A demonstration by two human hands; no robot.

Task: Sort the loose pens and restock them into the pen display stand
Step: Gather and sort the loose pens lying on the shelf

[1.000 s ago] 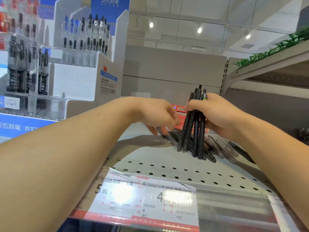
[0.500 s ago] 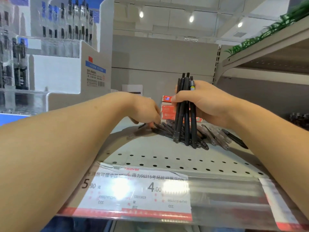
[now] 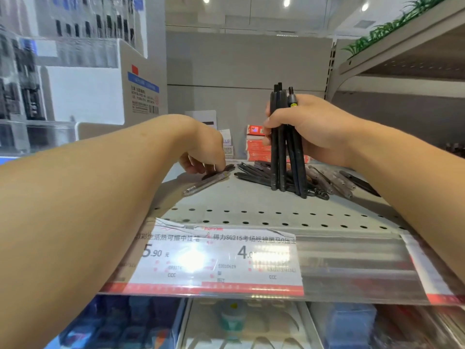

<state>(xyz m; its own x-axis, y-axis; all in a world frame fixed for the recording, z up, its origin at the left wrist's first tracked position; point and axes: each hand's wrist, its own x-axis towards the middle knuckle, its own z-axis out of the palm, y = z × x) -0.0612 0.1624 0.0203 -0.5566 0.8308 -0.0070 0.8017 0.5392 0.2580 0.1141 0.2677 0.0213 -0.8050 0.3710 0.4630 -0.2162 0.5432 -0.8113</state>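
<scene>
Bundle of black pens [image 3: 285, 147] held upright, clamped by right hand [image 3: 309, 129], tips resting on shelf [image 3: 251, 205]. Left hand [image 3: 206, 152] fingers [image 3: 219, 165] curled down onto single grey pen [image 3: 206, 182]; actual pinch possibly not yet made, view blurred. Loose pens [image 3: 254, 172] piled just right of those fingers. Risks: bundle fanned or dropped if grip is loosened; grey pen rolled off shelf edge. Pen display stand [image 3: 75, 79] far left, not yet restocked.
</scene>
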